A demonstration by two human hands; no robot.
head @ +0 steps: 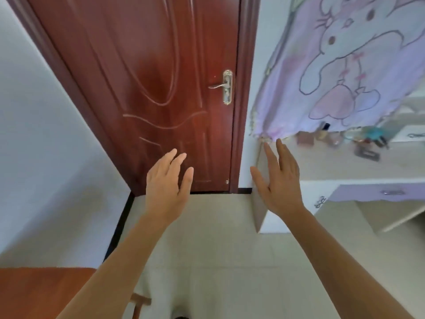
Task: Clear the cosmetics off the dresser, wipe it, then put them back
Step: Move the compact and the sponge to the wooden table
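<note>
Left hand (165, 180) and right hand (280, 180) empty, fingers straight; dresser (333, 165) lengthwise rightward from the door (149, 77), cosmetics (333, 137) at back.

Both arms extended forward; left hand (166, 180) and right hand (279, 178) empty, fingers straight, backs facing camera.

A red-brown door (142, 88) filled 12 o'clock, shut, its brass handle (224, 86) on the right edge. A pale wall (34, 157) ran along 9 o'clock, with a dark skirting (119, 224) at its foot. A lilac cartoon cloth (345, 65) hung at 2 o'clock. Pale floor tiles (218, 249) lay at 6 o'clock, an orange-brown surface (41, 293) at 8 o'clock.
</note>
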